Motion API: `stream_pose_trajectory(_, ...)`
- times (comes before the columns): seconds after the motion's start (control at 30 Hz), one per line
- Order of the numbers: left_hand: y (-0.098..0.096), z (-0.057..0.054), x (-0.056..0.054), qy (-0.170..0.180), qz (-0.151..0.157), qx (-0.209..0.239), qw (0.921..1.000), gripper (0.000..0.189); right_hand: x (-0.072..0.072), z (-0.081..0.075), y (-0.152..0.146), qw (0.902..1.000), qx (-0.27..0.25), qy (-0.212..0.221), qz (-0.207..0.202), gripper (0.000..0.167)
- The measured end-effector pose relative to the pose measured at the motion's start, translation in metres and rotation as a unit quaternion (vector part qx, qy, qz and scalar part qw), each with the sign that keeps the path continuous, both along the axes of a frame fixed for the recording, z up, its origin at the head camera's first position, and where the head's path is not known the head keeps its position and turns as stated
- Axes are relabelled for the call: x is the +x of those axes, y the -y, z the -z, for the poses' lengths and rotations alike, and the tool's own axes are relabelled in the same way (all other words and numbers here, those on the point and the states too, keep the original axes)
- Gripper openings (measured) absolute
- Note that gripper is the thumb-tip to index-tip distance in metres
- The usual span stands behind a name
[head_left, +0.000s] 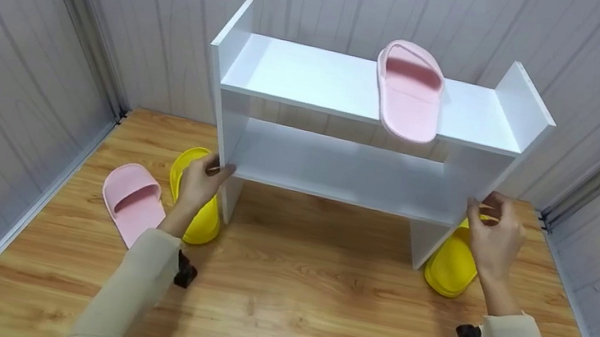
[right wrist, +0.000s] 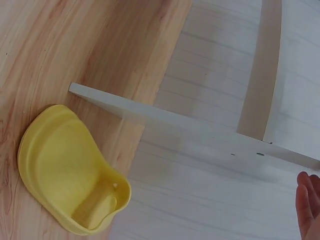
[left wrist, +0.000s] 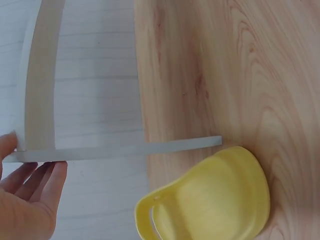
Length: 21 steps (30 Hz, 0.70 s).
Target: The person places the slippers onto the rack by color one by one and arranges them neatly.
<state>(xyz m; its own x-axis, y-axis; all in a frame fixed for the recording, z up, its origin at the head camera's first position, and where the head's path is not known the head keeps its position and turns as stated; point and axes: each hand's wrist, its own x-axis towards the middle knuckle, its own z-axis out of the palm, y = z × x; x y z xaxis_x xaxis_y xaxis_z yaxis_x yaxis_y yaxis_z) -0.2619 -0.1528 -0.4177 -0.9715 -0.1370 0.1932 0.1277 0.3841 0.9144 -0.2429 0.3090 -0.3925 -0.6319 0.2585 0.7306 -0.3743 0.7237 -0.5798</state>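
Observation:
A white two-tier shelf rack [head_left: 337, 169] stands between my hands, with a pink slipper [head_left: 410, 104] lying on its upper board. My left hand [head_left: 202, 182] pinches the rack's left side panel near the lower board; the left wrist view shows the thumb on one face and the fingers on the other. At the right side panel, my right hand [head_left: 496, 231] grips at about the same height, thumb at the front edge. Beneath the left hand lies a yellow clog [left wrist: 215, 195]. Another yellow clog [right wrist: 65, 165] rests beside the right panel, partly hidden by my hand in the head view.
A second pink slipper [head_left: 132, 194] lies on the wood-look floor [head_left: 298, 316] left of the left clog. Pale panelled walls [head_left: 329, 1] close in the back and both sides. Small black devices show at both wrists.

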Motion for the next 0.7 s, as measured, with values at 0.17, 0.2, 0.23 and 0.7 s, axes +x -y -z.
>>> stream_pose_trajectory(0.17, 0.004, 0.008, 0.006, -0.004, -0.023, 0.03, 0.9993, 0.049, 0.0, 0.0, 0.0, 1.0, -0.004, 0.004, -0.006, 0.026)
stream_pose_trajectory(0.2, 0.006, 0.011, 0.007, -0.009, -0.04, 0.033, 0.9986, 0.051, 0.0, 0.0, 0.0, 1.0, -0.003, 0.003, -0.006, 0.026)
stream_pose_trajectory(0.23, 0.008, 0.013, 0.008, -0.016, -0.061, 0.034, 0.9974, 0.051, 0.0, 0.0, 0.0, 1.0, -0.003, 0.002, -0.004, 0.026)
stream_pose_trajectory(0.7, 0.07, 0.077, 0.029, 0.15, -0.304, -0.147, 0.9293, 0.101, 0.002, 0.0, -0.003, 1.0, 0.004, -0.001, 0.004, 0.025)
